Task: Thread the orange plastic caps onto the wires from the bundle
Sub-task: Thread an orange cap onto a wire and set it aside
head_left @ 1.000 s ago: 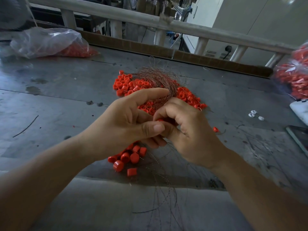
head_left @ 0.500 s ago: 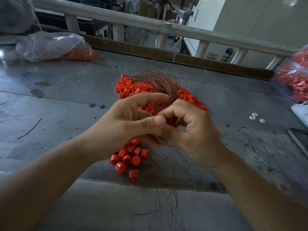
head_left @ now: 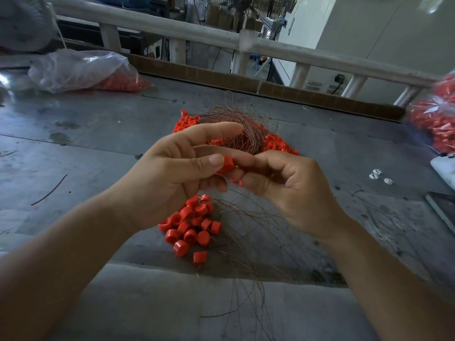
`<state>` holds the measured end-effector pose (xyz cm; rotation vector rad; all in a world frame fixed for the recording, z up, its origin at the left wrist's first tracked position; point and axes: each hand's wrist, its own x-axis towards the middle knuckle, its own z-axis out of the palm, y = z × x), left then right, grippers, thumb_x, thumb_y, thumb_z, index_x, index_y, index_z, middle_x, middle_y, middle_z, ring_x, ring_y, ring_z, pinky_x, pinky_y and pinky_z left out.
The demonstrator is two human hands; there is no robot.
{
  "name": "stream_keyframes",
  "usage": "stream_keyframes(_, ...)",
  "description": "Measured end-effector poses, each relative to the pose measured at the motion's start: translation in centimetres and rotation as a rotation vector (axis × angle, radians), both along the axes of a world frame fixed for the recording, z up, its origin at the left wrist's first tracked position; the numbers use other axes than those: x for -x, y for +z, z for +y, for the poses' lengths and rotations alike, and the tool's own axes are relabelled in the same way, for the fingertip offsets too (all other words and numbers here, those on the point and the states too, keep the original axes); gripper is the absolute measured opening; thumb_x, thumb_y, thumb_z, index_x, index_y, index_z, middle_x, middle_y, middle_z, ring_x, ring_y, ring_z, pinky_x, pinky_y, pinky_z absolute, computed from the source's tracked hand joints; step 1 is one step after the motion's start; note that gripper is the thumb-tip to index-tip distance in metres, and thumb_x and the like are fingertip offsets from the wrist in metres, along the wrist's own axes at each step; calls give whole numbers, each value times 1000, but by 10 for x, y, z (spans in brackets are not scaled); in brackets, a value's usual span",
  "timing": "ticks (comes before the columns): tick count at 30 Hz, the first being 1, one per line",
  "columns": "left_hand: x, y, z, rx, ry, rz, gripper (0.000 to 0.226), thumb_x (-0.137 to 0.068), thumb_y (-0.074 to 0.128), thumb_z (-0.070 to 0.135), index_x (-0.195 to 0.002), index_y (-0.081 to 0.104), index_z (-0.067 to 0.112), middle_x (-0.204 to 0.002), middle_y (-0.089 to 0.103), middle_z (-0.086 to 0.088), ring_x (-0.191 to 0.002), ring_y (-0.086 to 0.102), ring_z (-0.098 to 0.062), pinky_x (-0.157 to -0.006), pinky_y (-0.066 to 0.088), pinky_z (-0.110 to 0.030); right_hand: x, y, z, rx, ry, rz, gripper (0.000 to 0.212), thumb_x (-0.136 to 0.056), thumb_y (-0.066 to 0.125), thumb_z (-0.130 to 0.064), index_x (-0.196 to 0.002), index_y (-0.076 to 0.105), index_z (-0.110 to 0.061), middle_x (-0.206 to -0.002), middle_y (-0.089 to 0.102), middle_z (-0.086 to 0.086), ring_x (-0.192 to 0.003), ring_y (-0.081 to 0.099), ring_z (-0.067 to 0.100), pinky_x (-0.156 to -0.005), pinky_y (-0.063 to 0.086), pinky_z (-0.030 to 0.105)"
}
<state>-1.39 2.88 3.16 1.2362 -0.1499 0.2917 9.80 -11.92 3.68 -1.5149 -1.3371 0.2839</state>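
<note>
An orange cap (head_left: 227, 164) sits between my two hands above the table's middle. My left hand (head_left: 170, 178) pinches it with the thumb, its forefinger stretched out above. My right hand (head_left: 285, 185) meets the cap from the right with curled fingers; any wire in them is too thin to see. Behind the hands lies a coiled bundle of thin copper wires (head_left: 242, 124) on a heap of loose orange caps (head_left: 275, 143). Below the hands a cluster of caps (head_left: 192, 225) lies on the table, with thin wires (head_left: 246, 242) trailing toward me.
The grey metal table (head_left: 86, 148) holds a clear bag of orange caps (head_left: 83, 72) at the back left and another bag (head_left: 435, 119) at the right edge. Small white bits (head_left: 379, 175) lie at the right. A white rail (head_left: 221, 40) runs behind.
My hands have drawn slightly apart and turned, so the orange cap between the fingertips now shows. The left forefinger has lifted and straightened.
</note>
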Motion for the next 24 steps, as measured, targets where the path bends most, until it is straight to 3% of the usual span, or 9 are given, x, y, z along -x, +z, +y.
stream_keyframes(3, 0, 0, 1, -7, 14, 9, 44, -70, 66, 3, -113, 62, 15, -101, 70, -14, -83, 69, -20, -68, 56, -25, -2, 3, -2, 1, -85, -40, 10, -80, 60, -24, -86, 63, -32, -69, 65, -14, -61, 59, 11, -54, 46, 18)
stream_keyframes(7, 0, 1, 1, -28, 49, 22, 41, -68, 65, 7, -108, 64, 15, -96, 71, -11, -79, 69, -20, -67, 56, -27, -4, 4, -3, -26, -125, -81, 11, -83, 56, -19, -77, 61, -28, -62, 59, -20, -54, 52, -1, -50, 37, 8)
stream_keyframes(13, 0, 5, -1, -210, 356, 87, 20, -50, 70, 21, -68, 73, 14, -64, 68, -3, -56, 63, -10, -54, 50, -15, -5, 3, -3, 26, -163, -166, 13, -84, 57, -14, -75, 66, -11, -56, 56, -8, -52, 49, 0, -49, 35, 7)
stream_keyframes(18, 3, 6, 13, -568, 514, 199, 16, -58, 72, 12, -68, 69, 24, -68, 70, 1, -58, 63, -7, -59, 51, -13, -10, 3, -5, 149, -222, -254, 11, -83, 65, -10, -73, 69, -12, -63, 58, -13, -61, 54, 0, -55, 39, 9)
stream_keyframes(21, 2, 0, 15, -762, 461, 303, 25, -66, 74, -1, -62, 70, 24, -64, 70, 7, -54, 62, 0, -53, 46, -7, -13, 2, -4, 294, -220, -323, 9, -80, 67, -14, -72, 70, -14, -68, 56, -12, -69, 53, 3, -61, 41, 11)
stream_keyframes(24, -1, -4, 16, -901, 394, 381, 23, -65, 76, 6, -62, 70, 28, -57, 66, 11, -45, 54, 2, -46, 41, -8, -14, 0, -3, 420, -196, -367, 7, -80, 68, -18, -74, 71, -16, -72, 56, -11, -67, 52, 2, -62, 39, 8)
